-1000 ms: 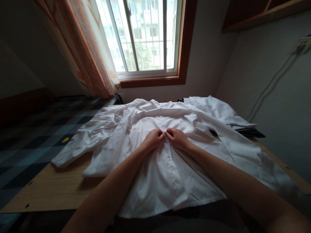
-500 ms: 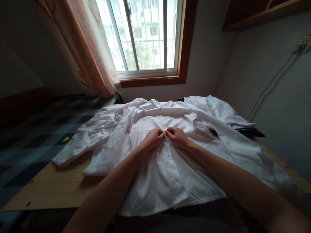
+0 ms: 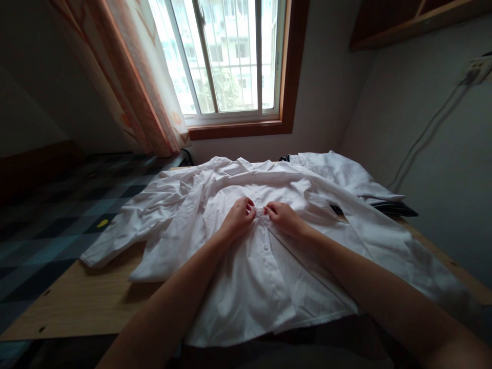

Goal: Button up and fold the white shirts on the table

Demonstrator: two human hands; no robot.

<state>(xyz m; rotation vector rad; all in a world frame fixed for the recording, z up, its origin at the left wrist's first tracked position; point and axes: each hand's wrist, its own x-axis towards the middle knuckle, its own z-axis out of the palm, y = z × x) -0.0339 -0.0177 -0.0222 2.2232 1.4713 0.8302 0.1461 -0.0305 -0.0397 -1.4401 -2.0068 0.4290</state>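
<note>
A white long-sleeved shirt (image 3: 246, 292) lies front side up on a wooden board (image 3: 88, 302), its collar toward the window and its hem at the near edge. At the middle of the button placket, my left hand (image 3: 241, 214) has its fingers curled round the cloth at the left side. Just to the right, a small gap away, my right hand (image 3: 281, 215) pinches the placket's cloth between thumb and fingers. A button (image 3: 265, 247) shows below the hands; the spot between the fingertips is too small to make out.
Folded white clothing (image 3: 334, 171) lies on dark striped fabric (image 3: 395, 208) at the back right. Left of the board is a checked bedspread (image 3: 57, 205). Behind are a curtain (image 3: 134, 87) and a window (image 3: 230, 61); a cord (image 3: 426, 125) hangs on the right wall.
My hands have moved slightly apart from where they met at the placket. The fingers of my left hand have lifted and loosened a little. The shirt lies nearly the same.
</note>
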